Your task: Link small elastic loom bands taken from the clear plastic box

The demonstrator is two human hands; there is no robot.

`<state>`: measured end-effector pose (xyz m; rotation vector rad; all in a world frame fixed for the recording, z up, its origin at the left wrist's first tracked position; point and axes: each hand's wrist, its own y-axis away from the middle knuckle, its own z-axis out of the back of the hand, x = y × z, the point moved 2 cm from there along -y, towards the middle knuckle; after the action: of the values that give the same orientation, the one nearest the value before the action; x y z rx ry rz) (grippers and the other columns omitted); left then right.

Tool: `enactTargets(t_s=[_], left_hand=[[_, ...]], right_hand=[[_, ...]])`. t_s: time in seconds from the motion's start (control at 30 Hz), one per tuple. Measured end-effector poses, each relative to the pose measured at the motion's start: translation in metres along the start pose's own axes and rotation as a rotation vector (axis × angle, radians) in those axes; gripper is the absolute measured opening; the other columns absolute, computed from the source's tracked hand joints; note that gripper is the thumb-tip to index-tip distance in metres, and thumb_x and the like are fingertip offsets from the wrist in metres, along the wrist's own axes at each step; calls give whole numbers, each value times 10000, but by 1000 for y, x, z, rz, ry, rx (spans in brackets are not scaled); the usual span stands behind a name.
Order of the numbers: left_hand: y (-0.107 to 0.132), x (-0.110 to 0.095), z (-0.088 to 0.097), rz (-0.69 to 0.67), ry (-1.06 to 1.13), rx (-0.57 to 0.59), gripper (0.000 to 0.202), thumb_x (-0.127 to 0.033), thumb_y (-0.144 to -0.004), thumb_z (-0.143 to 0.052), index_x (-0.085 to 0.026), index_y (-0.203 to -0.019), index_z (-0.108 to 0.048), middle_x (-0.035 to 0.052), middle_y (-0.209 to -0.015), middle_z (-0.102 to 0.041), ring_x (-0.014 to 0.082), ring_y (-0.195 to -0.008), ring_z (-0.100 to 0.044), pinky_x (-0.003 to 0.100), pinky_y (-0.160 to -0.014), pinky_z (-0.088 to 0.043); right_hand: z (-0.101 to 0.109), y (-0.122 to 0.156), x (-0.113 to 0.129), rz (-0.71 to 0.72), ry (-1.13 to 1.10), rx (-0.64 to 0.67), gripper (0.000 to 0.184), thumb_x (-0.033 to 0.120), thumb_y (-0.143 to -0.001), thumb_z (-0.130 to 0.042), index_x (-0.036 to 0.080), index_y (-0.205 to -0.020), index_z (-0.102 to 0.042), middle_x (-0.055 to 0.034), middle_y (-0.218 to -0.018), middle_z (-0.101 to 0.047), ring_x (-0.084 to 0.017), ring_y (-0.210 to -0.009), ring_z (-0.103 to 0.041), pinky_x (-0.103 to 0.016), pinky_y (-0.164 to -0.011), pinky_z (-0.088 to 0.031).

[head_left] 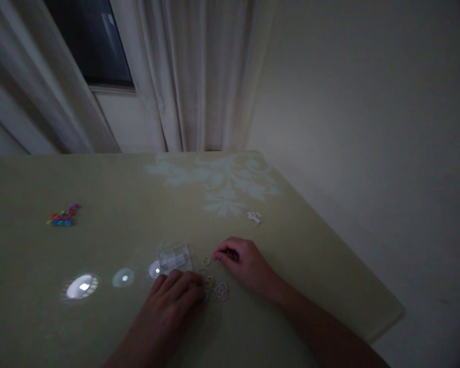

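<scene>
A small heap of pale loose rubber bands (215, 289) lies on the yellow-green table (118, 204), and one single band (206, 261) lies just above it. My left hand (174, 299) rests palm down at the heap's left edge, fingertips curled onto the bands. My right hand (243, 263) sits to the right of the single band, its fingers pinched together on something small that I cannot make out. A small clear plastic box (174, 259) lies just above my left hand.
A multicoloured bundle of bands (63, 215) lies at the far left of the table. A small white scrap (254, 217) sits near the pale floral pattern (218, 184). The table's right edge (329, 225) runs diagonally along a wall; curtains (191, 76) hang behind.
</scene>
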<state>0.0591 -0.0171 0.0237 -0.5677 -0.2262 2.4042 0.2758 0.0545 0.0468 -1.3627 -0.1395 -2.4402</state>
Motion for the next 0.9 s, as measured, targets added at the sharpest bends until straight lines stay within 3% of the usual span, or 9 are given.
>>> enactTargets(t_s=[0.17, 0.3, 0.47, 0.57, 0.67, 0.73, 0.9], left_hand=[[-2, 4, -1, -6, 52, -75, 172, -157, -983, -610, -284, -1072, -684, 2, -1149, -760, 233, -981, -641, 354, -845, -428], [-4, 1, 10, 232, 369, -186, 112, -236, -1017, -550, -267, -993, -656, 22, -1058, -738, 219, -976, -643, 327, -864, -483], [-3, -3, 22, 446, 727, -194, 185, -387, -1047, -507, -267, -1000, -639, 10, -943, -720, 184, -851, -663, 254, -741, -529], [-5, -6, 26, 465, 824, -200, 180, -392, -1041, -533, -265, -993, -651, 1, -901, -703, 168, -827, -656, 228, -730, -534], [-9, -10, 28, 412, 871, -223, 154, -359, -1038, -544, -265, -971, -647, 3, -924, -688, 166, -881, -658, 224, -767, -539], [-11, -13, 28, 372, 886, -243, 144, -329, -1030, -555, -262, -941, -646, 1, -921, -673, 160, -880, -654, 222, -771, -538], [-10, -14, 24, 376, 955, -220, 121, -300, -997, -616, -260, -919, -700, 5, -909, -694, 159, -879, -671, 220, -771, -548]], right_hand=[[-2, 0, 0, 19, 109, 55, 49, 178, -919, -739, 177, -900, -783, -6, -800, -717, -125, -695, -595, -242, -658, -410], [-2, 1, -2, 66, 179, 80, 39, 178, -918, -737, 169, -897, -768, -14, -803, -703, -128, -689, -596, -245, -653, -410], [2, 3, 0, 114, 269, 51, 49, 191, -942, -721, 177, -917, -761, -34, -850, -706, -154, -767, -626, -263, -708, -440], [2, 10, 11, 192, 137, -14, 141, 323, -948, -755, 183, -936, -759, -31, -840, -684, -145, -740, -615, -257, -689, -452], [-3, 20, 27, 341, -97, 32, 323, 459, -874, -829, 191, -1041, -765, -17, -816, -665, -128, -679, -589, -244, -642, -463], [-8, 26, 35, 411, -174, 49, 315, 428, -893, -818, 188, -1090, -764, -23, -812, -670, -132, -686, -600, -249, -655, -484], [-13, 31, 39, 483, -151, -49, 118, 259, -987, -706, 192, -1061, -769, -33, -782, -720, -145, -703, -646, -295, -765, -538]])
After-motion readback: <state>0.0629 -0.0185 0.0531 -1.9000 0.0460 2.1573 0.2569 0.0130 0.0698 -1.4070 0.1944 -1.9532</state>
